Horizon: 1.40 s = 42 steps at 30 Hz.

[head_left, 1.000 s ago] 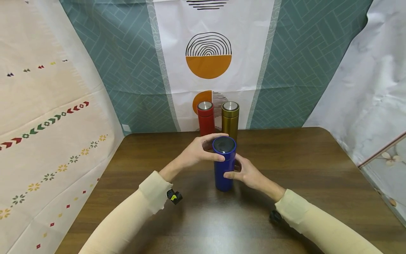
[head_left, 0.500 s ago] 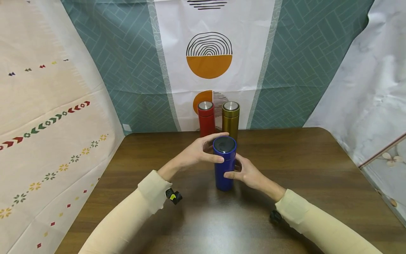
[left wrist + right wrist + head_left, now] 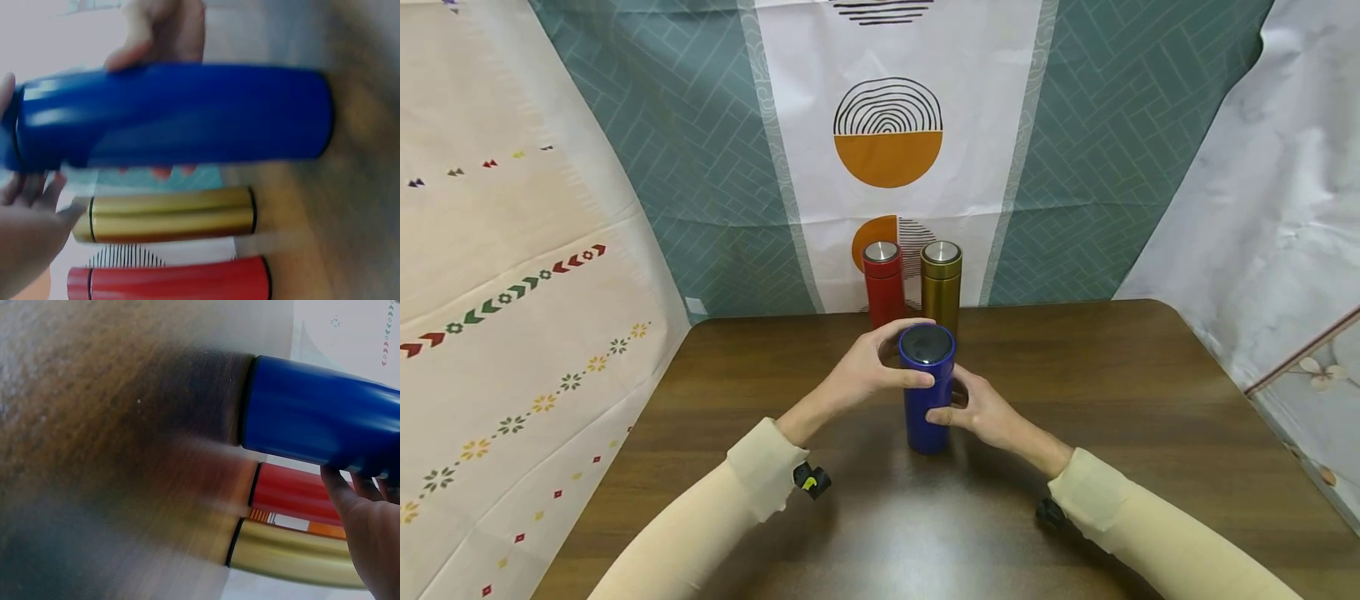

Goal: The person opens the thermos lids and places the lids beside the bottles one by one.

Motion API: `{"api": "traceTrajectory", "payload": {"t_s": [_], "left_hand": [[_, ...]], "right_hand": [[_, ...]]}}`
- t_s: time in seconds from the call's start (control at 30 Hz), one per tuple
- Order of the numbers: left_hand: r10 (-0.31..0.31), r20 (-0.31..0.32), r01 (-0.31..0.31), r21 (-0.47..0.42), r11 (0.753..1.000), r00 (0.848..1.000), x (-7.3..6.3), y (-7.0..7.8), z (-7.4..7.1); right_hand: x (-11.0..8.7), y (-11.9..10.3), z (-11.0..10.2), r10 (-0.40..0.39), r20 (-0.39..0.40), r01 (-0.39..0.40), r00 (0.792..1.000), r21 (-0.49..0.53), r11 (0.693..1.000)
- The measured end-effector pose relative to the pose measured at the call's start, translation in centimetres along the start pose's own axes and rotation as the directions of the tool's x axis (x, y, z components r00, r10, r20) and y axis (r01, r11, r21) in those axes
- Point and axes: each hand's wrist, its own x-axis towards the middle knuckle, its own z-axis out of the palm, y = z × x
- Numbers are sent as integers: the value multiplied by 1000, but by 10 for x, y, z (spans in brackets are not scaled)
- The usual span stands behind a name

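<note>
A blue thermos flask point(image 3: 927, 417) stands upright near the middle of the wooden table, its dark round lid top facing up. My left hand point(image 3: 868, 367) grips its upper part at the cap, thumb across the front and fingers behind. Lower down, my right hand point(image 3: 988, 412) holds the body from the right side, thumb on the front; its other fingers are mostly hidden behind the flask. In the left wrist view the blue flask point(image 3: 187, 115) lies sideways across the picture with both hands on it. The right wrist view shows the base of the flask point(image 3: 312, 412) at the tabletop.
Behind the blue flask, a red thermos flask point(image 3: 884, 287) and a gold thermos flask point(image 3: 942, 287) stand side by side near the back edge of the brown table point(image 3: 760, 367). A patterned cloth point(image 3: 715, 167) hangs behind the table, with further cloths at both sides.
The view has shifted very slightly. Both hands keep their hold on the blue flask, which stays in the same place.
</note>
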Motion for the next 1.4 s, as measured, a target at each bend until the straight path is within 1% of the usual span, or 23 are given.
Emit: {"api": "traceTrajectory", "payload": {"t_s": [0.07,0.1,0.13,0.17,0.23,0.33,0.4,0.47,0.57,0.63,0.7,0.83,0.9,0.97,1.0,1.07,1.1,1.17,1.23,1.27,1.33,1.4], "left_hand": [[3,-43,-3,-11,1000,999,-3,0,6],[1,-45,-1,-9,1000,999,-4,0,7],[1,-35,-1,-11,1000,999,-4,0,6],[2,-14,-3,-14,1000,1000,-3,0,4],[-6,47,7,-26,1000,999,0,1,-2],[-7,134,12,-36,999,991,6,2,-12],[-6,162,11,-28,1000,987,10,3,-16],[0,170,3,-15,1000,985,12,3,-18],[4,133,-4,-2,1000,991,11,3,-15],[8,85,-8,-2,1000,996,7,2,-10],[7,22,-7,3,1000,1000,2,3,-3],[1,-91,1,15,1000,996,-6,5,9],[-2,-111,4,20,1000,994,-7,6,11],[-5,-94,7,19,1000,996,-7,7,10],[-7,-70,8,17,1000,998,-6,8,8],[-15,5,15,3,1000,1000,-2,9,1],[-18,47,18,-6,1000,999,0,9,-3],[-24,127,26,-16,1000,992,6,9,-11],[-31,183,35,-22,999,983,10,9,-17],[-31,194,35,-20,999,980,12,9,-19],[-28,189,31,-11,999,982,13,7,-21],[-18,148,19,-5,1000,989,13,6,-17]], "right_hand": [[0,0,-1,-4,1,4,1000,-3,1000],[0,0,-1,-4,1,4,1000,-4,1000],[0,0,-1,-4,1,4,1000,-5,1000],[0,0,-1,-4,2,4,1000,-5,1000],[0,0,-1,-2,1,2,1000,-4,1000],[0,1,-2,1,-3,-1,1000,-4,1000],[0,1,-2,3,-4,-3,1000,-3,1000],[-1,2,-2,6,-4,-6,1000,-3,1000],[-1,2,-1,8,-3,-8,1000,-1,1000],[-1,2,-1,7,-2,-7,1000,2,1000],[-1,2,-1,3,-1,-3,1000,8,1000],[0,2,0,-10,-1,10,1000,16,1000],[0,2,-1,-15,-1,15,1000,17,1000],[0,3,-1,-16,1,16,1000,17,1000],[0,3,-1,-16,3,16,1000,16,1000],[0,3,-1,-15,4,15,1000,10,1000],[0,3,-1,-13,3,13,1000,4,1000],[0,2,-1,-9,-1,9,1000,-7,1000],[1,2,-1,-3,-5,3,1000,-15,1000],[1,2,-1,1,-5,-1,1000,-15,1000],[1,1,-1,6,-6,-6,1000,-15,1000],[1,1,-1,8,-7,-8,1000,-10,1000]]}}
